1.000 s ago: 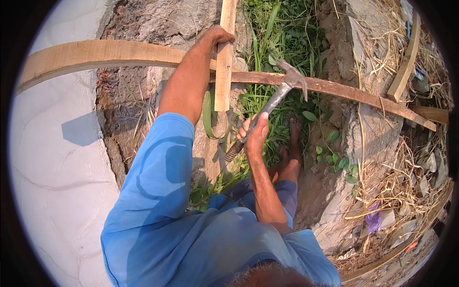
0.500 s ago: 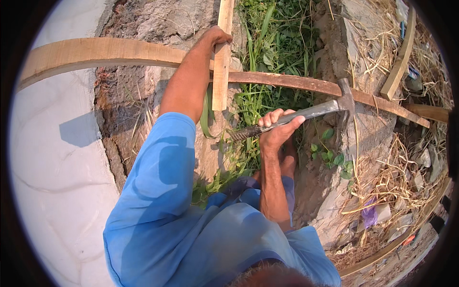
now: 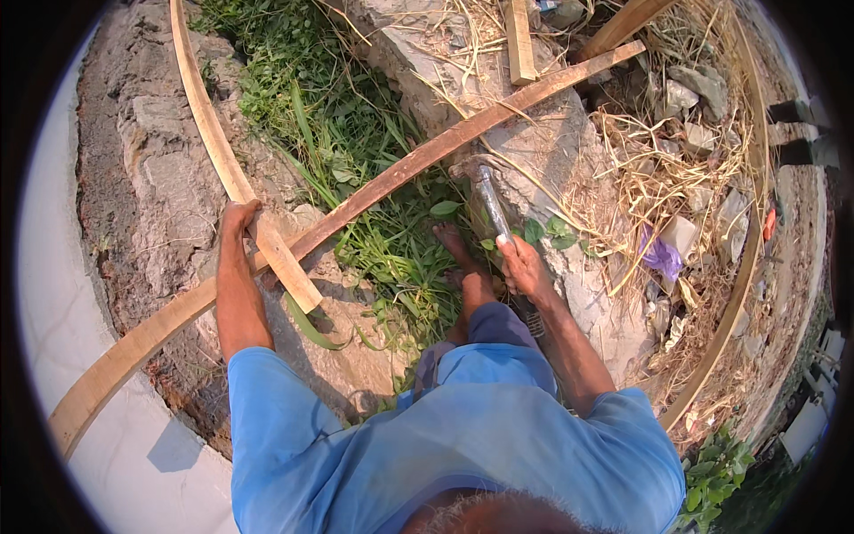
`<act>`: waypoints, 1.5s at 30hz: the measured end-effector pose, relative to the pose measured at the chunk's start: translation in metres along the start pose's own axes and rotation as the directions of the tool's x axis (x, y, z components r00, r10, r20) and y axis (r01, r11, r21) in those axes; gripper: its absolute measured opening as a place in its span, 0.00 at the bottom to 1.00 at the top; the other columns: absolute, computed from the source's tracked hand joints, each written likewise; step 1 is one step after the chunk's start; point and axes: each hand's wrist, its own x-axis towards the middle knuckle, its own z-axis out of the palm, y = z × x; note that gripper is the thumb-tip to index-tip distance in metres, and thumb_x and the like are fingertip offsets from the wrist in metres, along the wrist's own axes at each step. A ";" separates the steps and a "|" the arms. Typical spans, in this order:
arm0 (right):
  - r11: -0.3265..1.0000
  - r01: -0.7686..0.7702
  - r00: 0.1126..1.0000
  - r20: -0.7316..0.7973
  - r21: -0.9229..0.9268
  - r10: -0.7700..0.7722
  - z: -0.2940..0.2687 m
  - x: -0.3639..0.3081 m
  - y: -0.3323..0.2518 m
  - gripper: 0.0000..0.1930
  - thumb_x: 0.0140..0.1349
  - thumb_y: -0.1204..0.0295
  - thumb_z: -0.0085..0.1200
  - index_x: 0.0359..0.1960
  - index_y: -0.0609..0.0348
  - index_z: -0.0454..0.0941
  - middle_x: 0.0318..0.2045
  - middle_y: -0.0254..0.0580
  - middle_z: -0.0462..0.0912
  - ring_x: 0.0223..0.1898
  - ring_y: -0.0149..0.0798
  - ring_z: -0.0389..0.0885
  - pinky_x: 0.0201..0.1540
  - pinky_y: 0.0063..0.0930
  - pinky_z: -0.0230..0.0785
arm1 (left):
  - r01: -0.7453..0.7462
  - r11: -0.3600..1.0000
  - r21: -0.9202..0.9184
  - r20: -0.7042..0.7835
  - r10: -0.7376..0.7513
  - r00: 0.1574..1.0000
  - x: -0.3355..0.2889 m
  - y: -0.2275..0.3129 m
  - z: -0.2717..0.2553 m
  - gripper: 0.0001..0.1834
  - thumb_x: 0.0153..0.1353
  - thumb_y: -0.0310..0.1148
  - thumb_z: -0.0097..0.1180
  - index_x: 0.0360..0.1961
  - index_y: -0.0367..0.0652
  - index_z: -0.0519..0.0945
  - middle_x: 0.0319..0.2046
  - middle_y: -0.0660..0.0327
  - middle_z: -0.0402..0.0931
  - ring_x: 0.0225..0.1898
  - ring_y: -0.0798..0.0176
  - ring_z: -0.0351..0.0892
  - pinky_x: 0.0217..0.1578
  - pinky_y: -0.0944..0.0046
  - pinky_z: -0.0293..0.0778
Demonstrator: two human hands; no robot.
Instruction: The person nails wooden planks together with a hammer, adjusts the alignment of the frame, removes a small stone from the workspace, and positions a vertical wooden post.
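My left hand [image 3: 238, 221] is closed around the edge of a pale wooden plank [image 3: 218, 147], close to its near end. That plank lies across a long timber beam [image 3: 405, 173], which runs from the lower left to the upper right over the grassy gap. In my right hand [image 3: 527, 269] is a hammer [image 3: 492, 203], gripped along its handle. Its head points away from me and sits just below the beam in the picture, over the edge of the broken concrete. The lower part of the handle is partly hidden by my hand and forearm.
Green grass [image 3: 347, 178] fills the trench between two rough concrete edges, and my bare foot [image 3: 455, 247] stands in it. Dry straw, rubble and a purple plastic bag [image 3: 660, 254] lie at right. Another timber piece [image 3: 519, 44] rests at the top. A pale slab [image 3: 53, 267] borders the left.
The view has turned to the right, so the beam now slants. My right hand has brought the hammer nearer my body, its head pointing away. My left hand keeps its hold on the plank.
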 end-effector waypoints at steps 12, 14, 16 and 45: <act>0.976 -0.170 0.945 -0.305 -0.138 0.121 -0.079 0.017 -0.058 0.23 0.73 0.44 0.46 0.35 0.53 0.69 0.19 0.29 0.68 0.16 0.25 0.66 0.17 0.23 0.62 | -0.727 0.623 0.288 0.295 0.665 0.686 -0.155 0.143 0.127 0.52 0.50 0.60 0.71 0.71 0.47 0.64 0.63 0.45 0.71 0.64 0.40 0.71 0.61 0.43 0.70; 0.958 -0.223 0.942 -0.294 -0.182 0.164 -0.082 0.029 -0.072 0.24 0.73 0.44 0.46 0.35 0.54 0.69 0.19 0.29 0.68 0.16 0.26 0.67 0.18 0.23 0.63 | -0.697 0.626 0.350 0.282 0.639 0.716 -0.131 0.140 0.143 0.44 0.47 0.56 0.72 0.63 0.48 0.73 0.53 0.49 0.80 0.54 0.43 0.79 0.52 0.45 0.76; 0.928 -0.267 0.940 -0.282 -0.260 0.191 -0.088 0.044 -0.082 0.26 0.74 0.47 0.44 0.35 0.62 0.69 0.20 0.39 0.70 0.19 0.36 0.73 0.21 0.36 0.67 | -0.683 0.635 0.361 0.237 0.646 0.726 -0.119 0.146 0.143 0.39 0.45 0.53 0.73 0.58 0.48 0.76 0.47 0.52 0.83 0.48 0.45 0.83 0.47 0.46 0.79; 0.905 -0.327 0.893 -0.402 -0.272 0.201 0.022 0.010 -0.117 0.24 0.73 0.47 0.46 0.36 0.59 0.70 0.15 0.36 0.70 0.13 0.35 0.71 0.16 0.34 0.64 | -0.741 0.585 0.330 0.324 0.667 0.671 -0.131 0.079 0.026 0.52 0.51 0.60 0.65 0.73 0.50 0.59 0.45 0.45 0.81 0.44 0.40 0.84 0.45 0.44 0.81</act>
